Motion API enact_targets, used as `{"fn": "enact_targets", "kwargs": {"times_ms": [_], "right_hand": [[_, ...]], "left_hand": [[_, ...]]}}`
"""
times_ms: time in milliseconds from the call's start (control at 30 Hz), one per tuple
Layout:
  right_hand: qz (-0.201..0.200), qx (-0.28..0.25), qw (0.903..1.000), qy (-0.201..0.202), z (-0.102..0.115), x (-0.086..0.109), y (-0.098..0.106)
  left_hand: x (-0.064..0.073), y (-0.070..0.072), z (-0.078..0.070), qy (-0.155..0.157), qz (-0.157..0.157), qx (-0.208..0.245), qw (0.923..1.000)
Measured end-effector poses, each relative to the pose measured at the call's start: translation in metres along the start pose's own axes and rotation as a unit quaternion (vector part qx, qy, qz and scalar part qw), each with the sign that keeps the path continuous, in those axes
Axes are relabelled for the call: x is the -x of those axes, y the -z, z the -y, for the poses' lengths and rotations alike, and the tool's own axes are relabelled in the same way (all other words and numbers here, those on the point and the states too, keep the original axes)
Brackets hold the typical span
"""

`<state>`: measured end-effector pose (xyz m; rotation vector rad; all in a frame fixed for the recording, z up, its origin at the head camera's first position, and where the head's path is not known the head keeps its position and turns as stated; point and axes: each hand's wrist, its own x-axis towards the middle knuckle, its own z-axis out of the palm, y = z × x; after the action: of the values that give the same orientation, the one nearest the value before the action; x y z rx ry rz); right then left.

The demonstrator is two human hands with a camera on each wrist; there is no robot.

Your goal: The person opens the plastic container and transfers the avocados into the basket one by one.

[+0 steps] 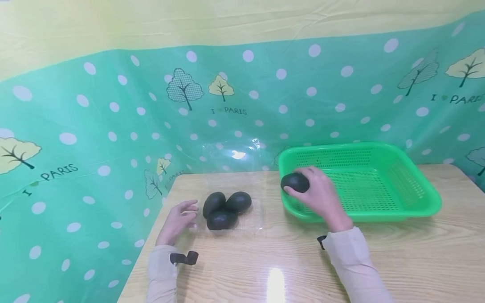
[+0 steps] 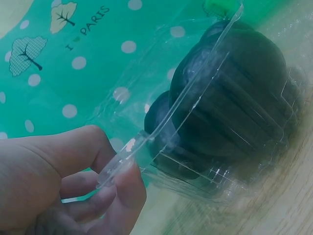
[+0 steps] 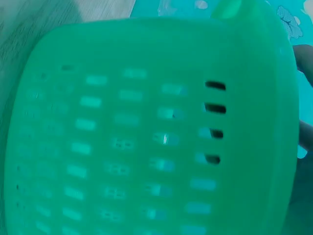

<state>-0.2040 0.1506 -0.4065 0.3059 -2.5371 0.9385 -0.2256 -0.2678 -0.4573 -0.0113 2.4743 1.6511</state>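
In the head view, my right hand (image 1: 320, 193) grips a dark avocado (image 1: 295, 182) at the left end of the green plastic basket (image 1: 419, 212). Through the basket's slots in the right wrist view, dark patches show; parts of my fingers (image 3: 305, 134) appear at the right edge. Three more dark avocados (image 1: 222, 219) sit grouped in a clear plastic clamshell box (image 1: 257, 220). Its lid (image 1: 231, 163) stands raised behind them. My left hand (image 2: 93, 181) pinches the near rim of the box between thumb and fingers.
A pale wooden table (image 1: 231, 276) bears the box on the left and the basket on the right. Behind and to the left hangs a green dotted curtain (image 1: 264, 79) with printed trees, close to the table's far edge.
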Motion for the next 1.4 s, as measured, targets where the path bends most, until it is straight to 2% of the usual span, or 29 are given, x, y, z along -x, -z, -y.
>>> {"fn": "enact_targets", "kwargs": {"times_ms": [300, 467, 667, 933, 1400], "right_hand": [[0.047, 0.027, 0.9979, -0.034, -0.013, 0.002, 0.009], [0.074, 0.041, 0.9952, -0.050, -0.018, 0.002, 0.010], [0.088, 0.063, 0.9920, -0.066, -0.022, 0.003, 0.009], [0.105, 0.073, 0.9884, -0.082, -0.029, 0.002, 0.006], [0.136, 0.081, 0.9832, -0.090, -0.034, 0.003, 0.005]], "left_hand": [[-0.002, 0.000, 0.003, -0.003, 0.007, 0.006, 1.0000], [0.000, 0.000, -0.002, 0.007, 0.008, 0.012, 0.9999], [0.002, 0.001, -0.008, 0.008, 0.015, 0.021, 0.9996], [-0.004, 0.002, 0.005, -0.008, 0.010, 0.012, 0.9998], [-0.004, 0.001, 0.009, -0.014, 0.008, 0.000, 0.9999]]}}
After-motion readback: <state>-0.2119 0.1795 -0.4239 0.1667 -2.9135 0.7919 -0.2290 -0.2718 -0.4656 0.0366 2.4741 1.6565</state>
